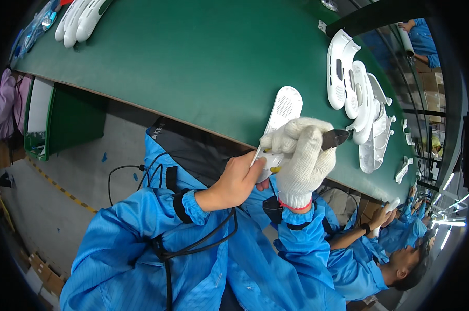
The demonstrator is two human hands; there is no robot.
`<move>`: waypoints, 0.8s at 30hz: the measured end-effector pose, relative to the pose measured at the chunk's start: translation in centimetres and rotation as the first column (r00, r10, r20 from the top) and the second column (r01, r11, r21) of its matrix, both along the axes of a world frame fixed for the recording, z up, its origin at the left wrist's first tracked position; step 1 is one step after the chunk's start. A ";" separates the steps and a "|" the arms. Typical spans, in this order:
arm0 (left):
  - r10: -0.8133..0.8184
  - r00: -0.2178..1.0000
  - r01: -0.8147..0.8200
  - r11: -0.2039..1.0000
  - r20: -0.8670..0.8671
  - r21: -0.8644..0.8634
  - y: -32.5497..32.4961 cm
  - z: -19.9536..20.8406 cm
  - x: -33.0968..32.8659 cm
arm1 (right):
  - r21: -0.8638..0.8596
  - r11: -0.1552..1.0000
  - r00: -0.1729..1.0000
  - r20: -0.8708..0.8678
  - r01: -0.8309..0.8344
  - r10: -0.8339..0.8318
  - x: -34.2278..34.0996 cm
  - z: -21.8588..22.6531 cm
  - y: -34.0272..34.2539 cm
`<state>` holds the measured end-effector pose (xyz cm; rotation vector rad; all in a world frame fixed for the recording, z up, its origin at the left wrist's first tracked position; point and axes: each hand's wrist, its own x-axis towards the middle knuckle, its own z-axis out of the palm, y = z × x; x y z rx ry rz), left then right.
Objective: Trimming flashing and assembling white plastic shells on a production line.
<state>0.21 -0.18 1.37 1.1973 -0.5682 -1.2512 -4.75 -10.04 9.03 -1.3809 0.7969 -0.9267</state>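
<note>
A long white plastic shell [287, 106] with a rounded end and a patch of small holes is held at the table's near edge. My bare left hand [232, 179] is closed on its lower end, thumb on top. My right hand [307, 160] wears a white knitted glove with a red cuff edge. Its fingers are curled around a dark tool [336, 138], which sticks out to the right; its working end is hidden, so I cannot tell its kind. The gloved fingertips lie against the shell's middle. Small yellow patches show below them.
Several similar white shells [360, 98] lie piled on the green table [193, 57] at the right, others [84, 20] at the far left. A green bin [73, 122] stands left below the edge. At the right, a co-worker [364, 259] in blue holds a white part.
</note>
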 end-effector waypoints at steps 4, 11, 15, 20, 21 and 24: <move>0.006 1.000 -0.006 1.000 0.000 0.004 0.3 0.1 -0.1 | -0.001 0.995 0.994 0.051 -0.097 0.097 -0.9 -0.8 -0.4; 0.007 0.999 -0.007 1.000 -0.039 0.005 0.0 -0.1 0.0 | -0.048 0.994 0.994 -0.050 -0.097 0.094 -1.4 -1.0 -0.8; -0.003 1.000 0.003 1.000 -0.025 0.011 0.4 0.1 -0.3 | -0.032 0.993 0.992 0.056 -0.115 0.117 -1.7 -0.4 -0.2; -0.020 1.000 0.020 1.000 -0.009 -0.015 0.1 0.0 0.6 | -0.003 0.985 0.975 0.140 -0.174 0.173 -1.1 -1.1 -0.4; -0.017 1.000 0.017 1.000 -0.008 -0.017 0.0 -0.1 0.6 | -0.055 0.979 0.967 0.158 -0.196 0.202 -1.1 -0.8 -0.5; -0.027 1.000 0.026 0.999 -0.016 -0.040 0.2 -0.1 0.1 | 0.030 0.988 0.982 0.123 -0.150 0.146 -1.1 -1.0 -0.4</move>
